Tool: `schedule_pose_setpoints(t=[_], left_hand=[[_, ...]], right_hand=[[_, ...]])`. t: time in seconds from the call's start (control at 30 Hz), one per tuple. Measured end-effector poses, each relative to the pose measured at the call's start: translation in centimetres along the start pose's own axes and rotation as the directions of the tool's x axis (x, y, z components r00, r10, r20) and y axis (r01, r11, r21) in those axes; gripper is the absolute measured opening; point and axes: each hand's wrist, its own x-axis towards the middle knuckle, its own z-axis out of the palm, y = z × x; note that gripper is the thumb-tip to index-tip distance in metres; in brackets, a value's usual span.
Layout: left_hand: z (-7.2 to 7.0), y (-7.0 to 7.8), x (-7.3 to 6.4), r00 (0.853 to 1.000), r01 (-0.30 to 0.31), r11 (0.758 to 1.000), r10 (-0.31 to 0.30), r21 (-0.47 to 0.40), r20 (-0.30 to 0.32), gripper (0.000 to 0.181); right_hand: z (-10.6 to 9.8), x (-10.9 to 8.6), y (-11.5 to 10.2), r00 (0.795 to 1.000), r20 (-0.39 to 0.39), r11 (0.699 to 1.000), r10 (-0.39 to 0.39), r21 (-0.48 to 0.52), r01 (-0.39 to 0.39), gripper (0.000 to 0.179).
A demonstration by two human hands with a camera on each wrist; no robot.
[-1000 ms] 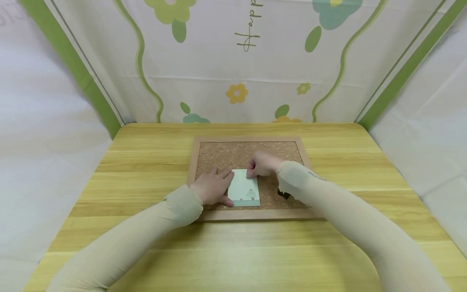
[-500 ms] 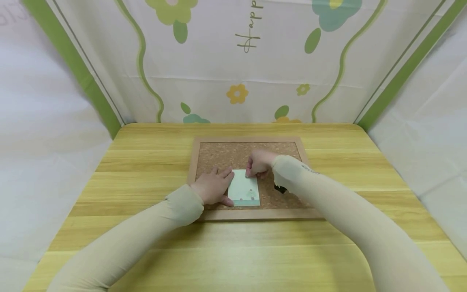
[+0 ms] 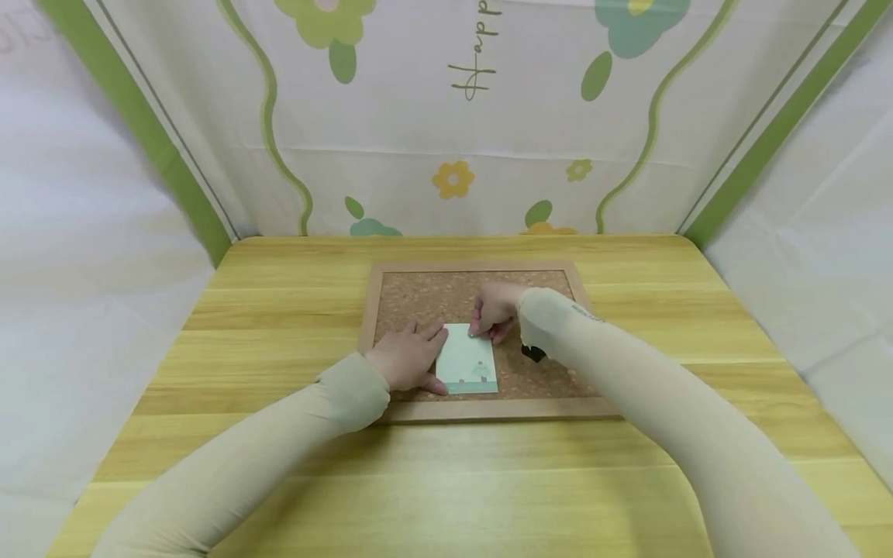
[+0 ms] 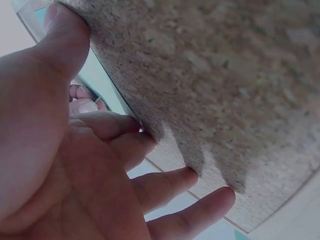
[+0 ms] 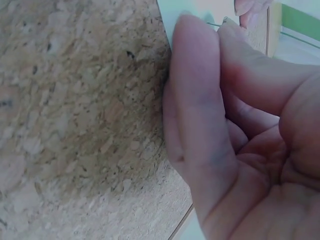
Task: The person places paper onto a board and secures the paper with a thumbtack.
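Observation:
A pale green note sheet (image 3: 463,360) with a darker lower band lies on the cork board (image 3: 412,298). My left hand (image 3: 407,356) rests at the sheet's left edge, fingers spread, with the thumb at its lower left corner. At the sheet's upper right corner, my right hand (image 3: 495,308) pinches a thumbtack between thumb and forefinger. Only the tack's thin metal point (image 5: 214,24) shows in the right wrist view; its head is hidden by the fingertips. The left wrist view shows the left fingertips (image 4: 227,194) touching the cork.
A light wooden frame (image 3: 488,409) borders the board, which lies flat on a wood-grain table (image 3: 446,488). Behind the table hangs a white cloth (image 3: 516,116) with printed flowers. A small black object (image 3: 533,353) shows beneath the right cuff.
My right wrist and forearm have shifted a little to the left and away from me, while the fingertips stay at the sheet's corner. The left hand and the sheet have not visibly moved.

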Motion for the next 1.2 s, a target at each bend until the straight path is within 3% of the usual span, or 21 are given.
schedule_pose_setpoints(t=[0.77,1.2], left_hand=[[0.17,0.03,0.45,1.000,-0.006,1.000,0.006,0.010,-0.003,0.102],[0.30,-0.14,0.57,1.000,-0.011,1.000,0.011,-0.003,-0.005,0.103]], right_hand=[[0.17,0.45,-0.19,1.000,-0.002,0.999,0.011,-0.053,-0.011,0.012],[0.29,0.52,-0.62,0.999,-0.027,0.990,0.038,-0.138,-0.041,0.016]])
